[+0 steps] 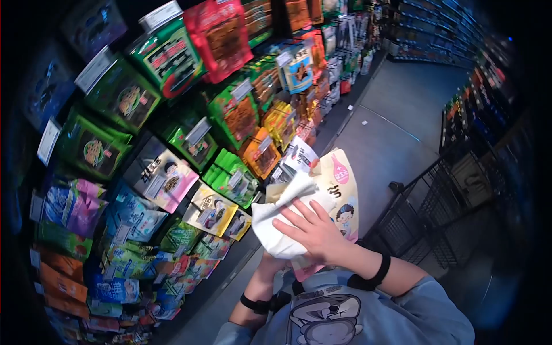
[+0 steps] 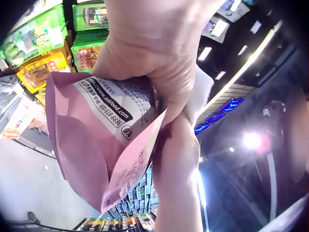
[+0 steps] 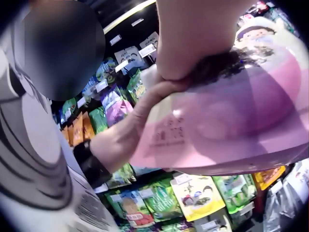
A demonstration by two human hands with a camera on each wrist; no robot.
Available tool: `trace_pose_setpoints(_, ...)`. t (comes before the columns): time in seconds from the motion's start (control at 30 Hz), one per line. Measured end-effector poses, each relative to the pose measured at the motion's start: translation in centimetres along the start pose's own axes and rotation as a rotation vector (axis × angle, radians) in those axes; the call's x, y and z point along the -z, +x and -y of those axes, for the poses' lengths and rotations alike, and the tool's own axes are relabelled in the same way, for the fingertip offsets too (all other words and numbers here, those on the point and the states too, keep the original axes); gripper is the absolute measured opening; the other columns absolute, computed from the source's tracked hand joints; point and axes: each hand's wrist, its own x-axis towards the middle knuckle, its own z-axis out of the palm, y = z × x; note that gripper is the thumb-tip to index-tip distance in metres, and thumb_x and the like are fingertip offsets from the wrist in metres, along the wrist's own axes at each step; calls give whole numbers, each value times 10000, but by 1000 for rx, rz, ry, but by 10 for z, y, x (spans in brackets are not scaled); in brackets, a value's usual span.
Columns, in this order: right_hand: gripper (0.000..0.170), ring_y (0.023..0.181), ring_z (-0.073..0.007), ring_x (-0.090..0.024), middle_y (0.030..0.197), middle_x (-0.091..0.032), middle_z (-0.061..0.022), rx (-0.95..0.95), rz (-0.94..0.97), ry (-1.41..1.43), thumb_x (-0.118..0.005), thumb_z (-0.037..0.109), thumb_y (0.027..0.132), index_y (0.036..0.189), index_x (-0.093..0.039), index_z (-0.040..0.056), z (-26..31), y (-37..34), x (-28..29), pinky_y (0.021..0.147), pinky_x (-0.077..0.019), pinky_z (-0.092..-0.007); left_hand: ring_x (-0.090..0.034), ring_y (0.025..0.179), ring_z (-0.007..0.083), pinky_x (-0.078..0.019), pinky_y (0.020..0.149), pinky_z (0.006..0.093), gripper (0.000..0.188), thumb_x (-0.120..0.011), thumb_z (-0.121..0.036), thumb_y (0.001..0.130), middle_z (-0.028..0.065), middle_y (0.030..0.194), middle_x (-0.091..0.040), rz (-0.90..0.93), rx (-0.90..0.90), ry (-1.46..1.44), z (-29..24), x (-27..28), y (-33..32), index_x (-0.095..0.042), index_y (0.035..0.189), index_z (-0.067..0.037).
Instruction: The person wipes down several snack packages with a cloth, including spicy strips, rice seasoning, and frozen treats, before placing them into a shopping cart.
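A cream and pink snack bag (image 1: pixel 345 198) is held up in front of my body, printed with a cartoon child. Over its left part lies a crumpled white cloth (image 1: pixel 279 230), possibly a wipe. My right hand (image 1: pixel 313 230) rests on this cloth with its fingers spread and nearly straight. From below, my left hand (image 1: pixel 271 264) supports the bag; its fingers are mostly hidden in the head view. The left wrist view shows the left hand (image 2: pixel 149 58) gripping the bag (image 2: pixel 82 140) by its printed pink lower end. In the right wrist view, the right hand (image 3: pixel 203 38) overlaps the bag's pink face (image 3: pixel 227 125).
Shelves of hanging snack packets, among them a green packet (image 1: pixel 126 103) and a red packet (image 1: pixel 218 37), fill my left side. A dark wire shopping cart (image 1: pixel 425 213) stands to the right. Grey aisle floor (image 1: pixel 379 126) stretches ahead between shelves.
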Motion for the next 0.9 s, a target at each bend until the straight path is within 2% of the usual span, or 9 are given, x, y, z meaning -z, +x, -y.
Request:
trace_pose_setpoints(0.1,705,1294,-301,-362,1432,-363,-47,-36,-43,59,-593,227,718,1387,-372,222,-25,-20,9,1053,-228,-520,-388,1278,234,-340,1048,377,818,-705,-66,768,116,1422,-334,-22,71,158,4,-28,5,-216,1424,-54)
trace_pose_setpoints(0.17,691,1292,-284,-370,1425,-376,-43,-45,-64,-33,-590,244,711,1372,-395,201,-36,-38,16,1052,-219,-527,-409,1257,218,-372,1022,374,904,-768,-51,675,115,1394,-376,67,45,739,8,-35,2,-245,1412,-64)
trace_pose_setpoints(0.27,673,1283,-274,-383,1418,-385,-51,-122,-136,13,-601,225,714,1356,-410,155,-53,-63,33,1059,-221,-521,-506,1151,204,-439,948,351,911,-768,17,616,117,1304,-460,-120,180,255,20,-66,2,-270,1376,-54)
trace_pose_setpoints(0.3,657,1293,-273,-371,1412,-392,-52,-151,-103,-53,-593,176,709,1341,-421,121,-60,-69,44,1070,-199,-529,-545,1090,199,-468,904,343,870,-747,54,621,116,1243,-492,-183,96,143,14,-87,2,-280,1348,-48)
trace_pose_setpoints(0.53,649,1295,-312,-360,1399,-402,-78,-397,-139,-178,-601,125,687,1316,-443,95,-139,-131,65,1074,-198,-536,-529,1100,213,-460,912,359,802,-739,26,678,136,1232,-477,-195,182,201,26,-123,-13,-258,1316,-43)
trace_pose_setpoints(0.6,629,1292,-338,-358,1398,-402,-86,-574,-427,149,-600,133,709,1316,-440,86,-157,-143,68,1074,-220,-523,-529,1106,223,-460,915,366,799,-735,19,685,138,1235,-481,-233,186,191,29,-128,-15,-255,1321,-43)
trace_pose_setpoints(0.7,608,1305,-347,-341,1403,-399,-84,-324,-543,420,-606,139,729,1312,-442,84,-123,-161,92,1070,-244,-510,-569,1071,248,-488,885,374,724,-699,-8,700,138,1192,-539,-340,158,71,29,-133,-18,-314,1313,-37)
trace_pose_setpoints(0.83,669,1325,-301,-334,1419,-386,-54,144,41,202,-643,158,705,1339,-435,186,-61,-166,87,1058,-258,-518,-521,1146,257,-492,899,381,645,-600,-8,822,157,1314,-446,-361,203,-124,39,-136,-18,-246,1358,-64)
trace_pose_setpoints(0.9,695,1326,-296,-329,1433,-364,-50,145,76,134,-642,159,693,1351,-422,209,-52,-169,82,1057,-249,-525,-521,1148,260,-493,899,385,603,-568,-10,843,160,1318,-443,-335,240,-244,40,-131,-22,-256,1356,-66)
